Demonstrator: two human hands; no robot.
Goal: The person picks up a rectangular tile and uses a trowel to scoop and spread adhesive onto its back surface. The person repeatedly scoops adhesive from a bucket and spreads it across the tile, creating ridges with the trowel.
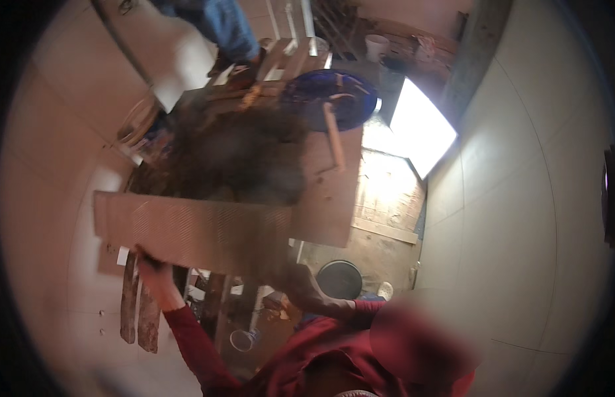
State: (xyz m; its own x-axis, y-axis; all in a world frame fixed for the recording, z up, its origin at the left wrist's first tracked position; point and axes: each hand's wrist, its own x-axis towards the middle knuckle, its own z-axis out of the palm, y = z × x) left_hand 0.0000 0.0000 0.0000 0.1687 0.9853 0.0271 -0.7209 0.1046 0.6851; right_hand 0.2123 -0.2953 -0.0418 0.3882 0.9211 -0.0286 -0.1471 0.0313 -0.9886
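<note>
A long, flat board (188, 228) with a fine slanted pattern on its face stretches across in front of me. My left hand (155, 270) is closed on its near edge toward the left end. At the board's right end, my right hand (299, 284) holds the near edge too, its fingers blurred and partly hidden. Just beyond the board lies a dark, loose-looking heap (241, 152), too blurred to tell its kind. Right of the heap, a light wooden panel (327, 188) carries a bent, pale stick-like piece (334, 135).
A blue basin (307, 99) stands at the far right of the heap. Another person's leg in jeans (225, 30) shows at the far side by wooden slats (287, 63). Near me are a black round container (339, 279), a white cup (243, 340) and upright slats (147, 317).
</note>
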